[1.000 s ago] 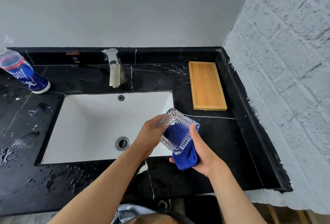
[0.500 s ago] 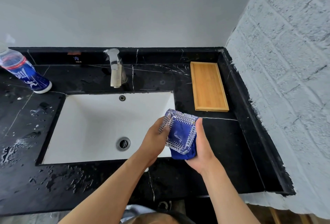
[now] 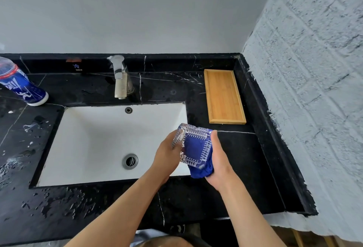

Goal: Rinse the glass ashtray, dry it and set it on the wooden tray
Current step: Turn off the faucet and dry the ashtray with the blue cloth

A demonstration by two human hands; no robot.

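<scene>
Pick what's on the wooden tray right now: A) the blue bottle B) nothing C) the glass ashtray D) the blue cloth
B: the wooden tray lies bare on the counter right of the sink, while the glass ashtray and blue cloth are held in the hands over the sink's edge, left hand and right hand, and the blue bottle stands far left.

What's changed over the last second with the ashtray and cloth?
The glass ashtray was turned in the hands, and the blue cloth shifted behind it. Left hand and right hand kept their grips. The wooden tray is still bare.
</scene>
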